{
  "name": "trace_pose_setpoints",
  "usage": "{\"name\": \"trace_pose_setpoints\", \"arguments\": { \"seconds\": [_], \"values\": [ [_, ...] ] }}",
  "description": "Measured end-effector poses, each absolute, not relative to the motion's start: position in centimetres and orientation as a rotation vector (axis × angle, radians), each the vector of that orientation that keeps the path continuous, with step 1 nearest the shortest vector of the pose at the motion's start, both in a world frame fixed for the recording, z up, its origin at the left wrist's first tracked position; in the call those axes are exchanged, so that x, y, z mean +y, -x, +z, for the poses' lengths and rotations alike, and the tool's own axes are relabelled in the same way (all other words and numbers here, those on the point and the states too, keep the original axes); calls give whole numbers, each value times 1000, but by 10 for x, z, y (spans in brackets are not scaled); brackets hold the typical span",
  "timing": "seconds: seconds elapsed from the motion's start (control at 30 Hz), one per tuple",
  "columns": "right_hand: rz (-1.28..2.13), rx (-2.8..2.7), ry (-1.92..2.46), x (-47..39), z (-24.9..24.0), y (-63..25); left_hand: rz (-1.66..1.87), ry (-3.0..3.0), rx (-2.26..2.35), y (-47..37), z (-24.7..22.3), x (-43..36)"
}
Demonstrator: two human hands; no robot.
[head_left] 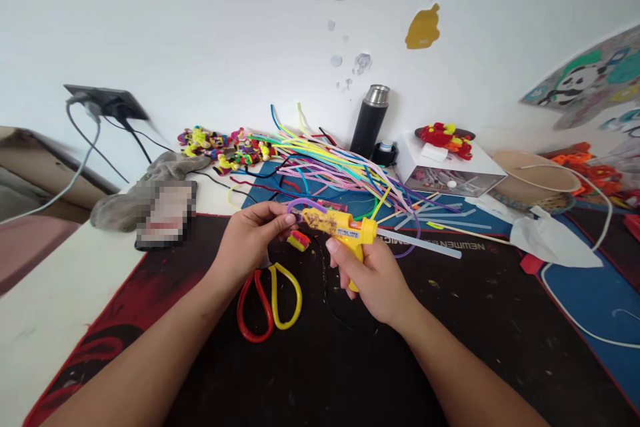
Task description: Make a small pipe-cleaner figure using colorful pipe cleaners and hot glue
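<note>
My right hand (373, 273) grips a yellow hot glue gun (335, 225), its fingers wrapped round the handle. A translucent glue stick (420, 241) juts from the gun's back end, and the nozzle points left. At the nozzle's tip, my left hand (257, 233) is closed in a pinch on a purple pipe cleaner (304, 201), which arcs behind the gun. What else the fingertips cover is hidden. Below the nozzle lies a small red and yellow fuzzy piece (299, 241). Scissors (274, 300) with one red and one yellow handle lie on the mat beneath my left hand.
Pipe cleaners (330, 163) in many colours lie piled behind my hands. Further back stand a black thermos (370, 121) and a white drawer box (450, 170). At left are a phone (167, 213) and a grey cloth (120, 203); at right, a basket (535, 177) and white tissue (555, 240).
</note>
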State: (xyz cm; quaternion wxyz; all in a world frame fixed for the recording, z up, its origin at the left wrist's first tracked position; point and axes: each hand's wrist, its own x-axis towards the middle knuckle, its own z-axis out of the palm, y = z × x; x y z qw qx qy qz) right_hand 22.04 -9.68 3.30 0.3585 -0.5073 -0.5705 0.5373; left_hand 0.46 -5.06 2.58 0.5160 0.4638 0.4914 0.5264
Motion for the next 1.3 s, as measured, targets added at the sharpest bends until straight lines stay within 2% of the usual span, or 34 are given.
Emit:
{"name": "trace_pose_setpoints", "arguments": {
  "seconds": [0.9,1.3],
  "values": [
    [1392,-1473,1231,-98,32,-219,1107,-830,900,-2,19,-46],
    [1376,-1503,1240,-99,32,-220,1055,-772,914,-4,21,-48]
  ]
}}
